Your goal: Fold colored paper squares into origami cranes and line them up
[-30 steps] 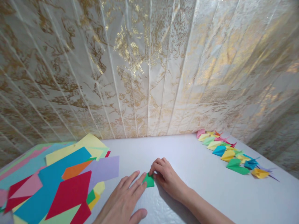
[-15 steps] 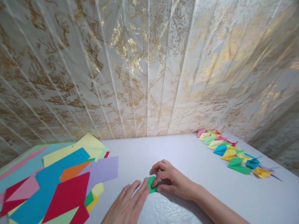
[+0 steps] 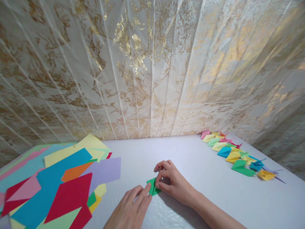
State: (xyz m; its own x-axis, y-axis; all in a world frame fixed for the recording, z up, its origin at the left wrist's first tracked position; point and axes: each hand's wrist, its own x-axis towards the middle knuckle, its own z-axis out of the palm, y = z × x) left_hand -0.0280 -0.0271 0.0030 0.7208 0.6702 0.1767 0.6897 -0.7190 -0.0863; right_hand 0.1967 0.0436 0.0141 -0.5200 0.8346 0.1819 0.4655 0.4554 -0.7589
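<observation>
A small folded piece of green paper (image 3: pixel 156 191) lies on the white table in front of me, with a dark gap showing between its folded layers. My left hand (image 3: pixel 133 203) comes in from the lower edge; its fingers are stretched out, with fingertips resting on the paper's left side. From the right, my right hand (image 3: pixel 172 179) pinches the paper's right part between thumb and index finger, while its other fingers curl above. Part of the green paper is hidden beneath the fingers.
Loose colored paper sheets, among them a red sheet (image 3: pixel 70 197) and a purple sheet (image 3: pixel 108 171), overlap on the left. Several folded paper birds, including a green bird (image 3: pixel 241 168), stand in rows at the right. A gold-patterned curtain (image 3: pixel 143 79) hangs behind the white table (image 3: pixel 143 152).
The right fingers have drawn back slightly from the paper's face and now pinch its right part. The green paper has turned a little, and a dark gap shows between layers.
</observation>
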